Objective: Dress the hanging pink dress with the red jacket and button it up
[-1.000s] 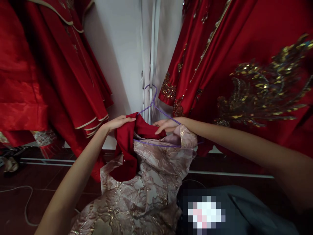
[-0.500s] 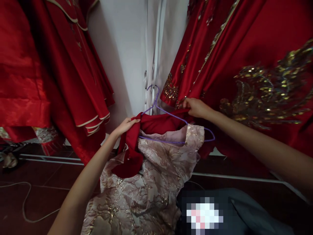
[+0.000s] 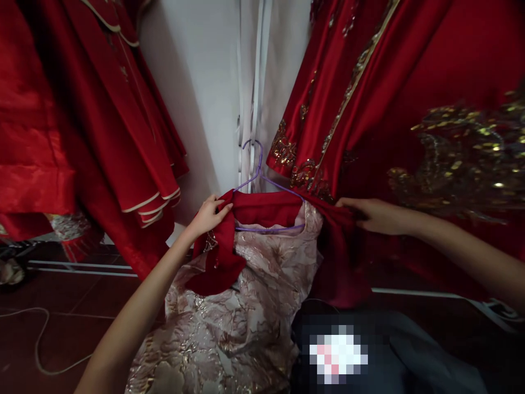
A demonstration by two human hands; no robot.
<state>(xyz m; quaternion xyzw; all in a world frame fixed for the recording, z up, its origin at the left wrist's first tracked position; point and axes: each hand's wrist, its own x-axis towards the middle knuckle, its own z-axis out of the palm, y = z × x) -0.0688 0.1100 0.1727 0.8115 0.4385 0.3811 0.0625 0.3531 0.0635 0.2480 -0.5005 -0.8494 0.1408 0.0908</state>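
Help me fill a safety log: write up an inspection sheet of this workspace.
Surface: dark tiled floor
Things: patterned dress on a purple hanger, with red cloth
Clutter: pale object at left edge, too unclear to name
Left hand: grips the red cloth beside the hanger
Right hand: holds the red cloth out to the right
Cables: thin pale cord curving on the floor
Surroundings: red garments hanging on both sides, white wall behind

Deep red cloth [image 3: 268, 207], pale pink dress [image 3: 276, 268] with gold-lined pattern, purple hanger [image 3: 259, 168], greyish-white wall [image 3: 200, 98]
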